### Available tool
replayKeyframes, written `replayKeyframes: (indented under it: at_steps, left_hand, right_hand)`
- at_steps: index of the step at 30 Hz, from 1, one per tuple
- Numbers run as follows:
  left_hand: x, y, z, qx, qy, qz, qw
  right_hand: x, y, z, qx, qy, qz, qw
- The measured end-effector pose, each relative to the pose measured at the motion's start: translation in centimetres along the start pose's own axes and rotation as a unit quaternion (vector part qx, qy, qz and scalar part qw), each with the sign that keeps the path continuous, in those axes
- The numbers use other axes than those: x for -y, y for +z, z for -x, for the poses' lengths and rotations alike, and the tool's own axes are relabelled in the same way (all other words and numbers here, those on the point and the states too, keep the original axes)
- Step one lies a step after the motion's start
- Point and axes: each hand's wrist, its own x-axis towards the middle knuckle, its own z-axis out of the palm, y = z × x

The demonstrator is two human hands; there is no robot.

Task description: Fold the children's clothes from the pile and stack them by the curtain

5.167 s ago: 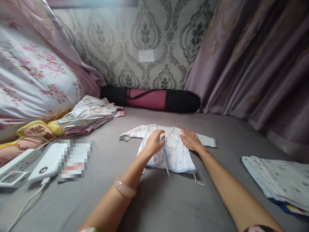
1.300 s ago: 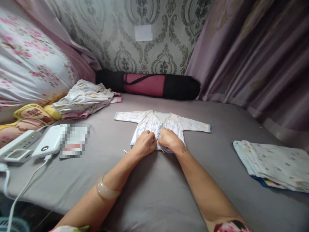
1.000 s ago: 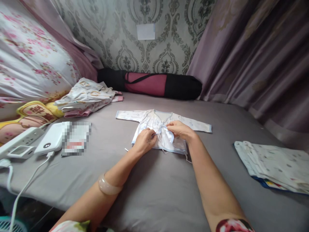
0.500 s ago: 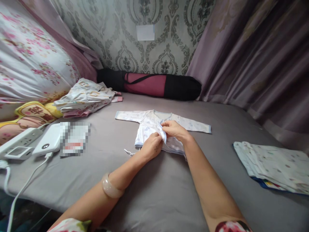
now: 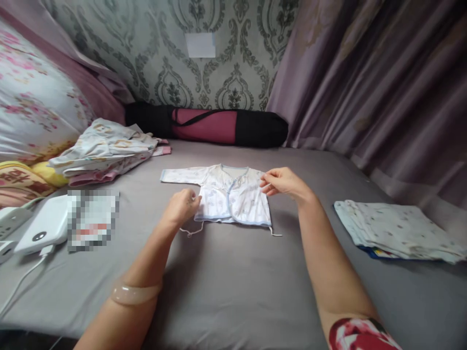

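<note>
A small white baby shirt (image 5: 215, 197) with light blue trim and a faint print lies flat on the grey sheet. Its front panels overlap, and thin white ties trail from both lower corners. My left hand (image 5: 182, 206) is beside the shirt's left side, fingers loosely bent and apart, with no cloth seen in them. Over the right shoulder hovers my right hand (image 5: 286, 183), its thumb and fingers slightly parted and apparently holding nothing. That hand and forearm hide the right sleeve.
Folded baby clothes (image 5: 105, 148) are piled at the back left. A folded printed cloth stack (image 5: 397, 231) lies on the right. A white power bank (image 5: 44, 226) with a cable sits at the left, beside a blurred-out packet (image 5: 93, 223). A long black and maroon bag (image 5: 204, 126) lies along the wall.
Both hands have let go of the shirt's front and moved apart, the left to the left side, the right to the right shoulder. The front panel now lies flat. The view has shifted right.
</note>
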Motion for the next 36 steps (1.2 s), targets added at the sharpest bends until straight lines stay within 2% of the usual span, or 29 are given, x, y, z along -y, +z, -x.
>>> replayKeyframes:
  at_steps: [3,5,7,10,13,20,23,27,33,36]
  left_hand:
    - [0.2,-0.4,-0.1,0.057,-0.028,0.044,0.997]
    - [0.0,-0.5,0.0,0.082,-0.025,0.079,0.993]
    - [-0.1,-0.4,0.2,0.098,-0.013,0.118,0.988]
    - [0.3,-0.1,0.1,0.114,-0.012,0.176,0.978]
    - [1.1,0.3,-0.3,0.133,-0.024,0.221,0.966]
    - [1.4,0.6,-0.5,0.156,-0.027,0.240,0.958]
    - [1.5,0.4,-0.5,0.151,-0.026,0.215,0.964]
    - [2.8,0.1,-0.9,0.119,-0.027,0.181,0.976]
    - [4.0,0.2,-1.2,0.122,-0.022,0.146,0.982]
    - [4.2,0.0,-1.1,0.143,-0.023,0.143,0.979]
  right_hand:
    - [-2.6,-0.4,0.7,0.003,0.102,0.105,0.989]
    - [-4.7,-0.1,1.3,0.010,0.140,0.166,0.976]
    - [-6.5,0.2,1.8,0.014,0.128,0.222,0.966]
    - [-8.1,0.8,2.4,0.004,0.045,0.294,0.955]
    - [-8.2,1.4,2.9,-0.035,-0.001,0.333,0.942]
    - [-6.8,3.2,4.7,-0.125,0.038,0.376,0.917]
    - [-6.5,3.8,5.3,-0.111,0.022,0.405,0.907]
    - [-6.5,3.3,5.6,-0.076,0.002,0.466,0.881]
    - [-6.9,3.1,5.7,-0.075,-0.014,0.524,0.848]
    - [-6.8,3.4,6.1,-0.074,-0.024,0.534,0.842]
